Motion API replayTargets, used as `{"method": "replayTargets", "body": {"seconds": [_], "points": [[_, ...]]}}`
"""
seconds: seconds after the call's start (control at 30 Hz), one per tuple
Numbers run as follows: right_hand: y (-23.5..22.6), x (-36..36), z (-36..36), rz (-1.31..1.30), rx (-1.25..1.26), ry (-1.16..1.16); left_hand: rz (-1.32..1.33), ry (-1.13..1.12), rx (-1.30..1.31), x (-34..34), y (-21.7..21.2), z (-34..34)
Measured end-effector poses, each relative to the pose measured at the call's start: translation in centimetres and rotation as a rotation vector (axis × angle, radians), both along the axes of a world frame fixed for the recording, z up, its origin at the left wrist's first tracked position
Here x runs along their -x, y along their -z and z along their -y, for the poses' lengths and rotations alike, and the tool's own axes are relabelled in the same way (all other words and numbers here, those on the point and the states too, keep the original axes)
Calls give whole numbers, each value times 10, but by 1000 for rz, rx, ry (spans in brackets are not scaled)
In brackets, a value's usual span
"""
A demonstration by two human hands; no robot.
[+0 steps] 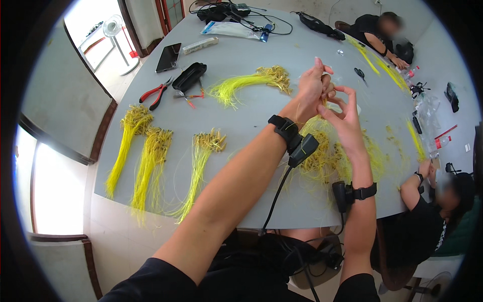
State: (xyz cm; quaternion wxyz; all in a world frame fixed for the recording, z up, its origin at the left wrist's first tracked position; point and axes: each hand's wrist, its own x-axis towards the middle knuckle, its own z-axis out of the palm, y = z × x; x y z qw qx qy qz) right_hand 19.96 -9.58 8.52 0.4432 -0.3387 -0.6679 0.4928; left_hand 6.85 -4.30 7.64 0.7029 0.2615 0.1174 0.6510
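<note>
My left hand is closed, its fingers curled above the middle of the table. My right hand meets it with a thumb-and-finger pinch. Between them is a thin yellow line; its tiny end is too small to make out. Right below lies a tangled heap of yellow lines with golden-brown ends. Farther off, a bright yellow bundle lies sideways. Three more bundles lie to the left: one at the far left, another beside it, and a paler one near my left forearm.
Red-handled pliers, a black case, a phone and a white box sit at left. Black scissors lie beyond my hands. Two other people work along the right side. Cables run from my wrist straps.
</note>
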Motion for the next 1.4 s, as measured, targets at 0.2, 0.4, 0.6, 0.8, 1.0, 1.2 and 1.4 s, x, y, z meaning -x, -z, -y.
{"method": "replayTargets", "body": {"seconds": [0.2,0.4,0.6,0.8,1.0,1.2,1.4], "points": [[-4,-2,1,68,44,-23,33,7,-23,9,-1,-2],[-3,-4,-3,124,10,-227,195,-83,183,38,6,-15],[-8,-17,-3,22,134,-359,445,-164,139,81,15,-26],[-7,-37,-12,-404,290,-598,555,-202,157,102,24,-28],[-9,-47,-19,-694,370,-702,554,-238,154,111,30,-25],[-5,-42,-22,-683,309,-614,513,-113,139,110,30,-20],[-10,-27,-13,-492,299,-235,530,3,128,109,30,-17]]}}
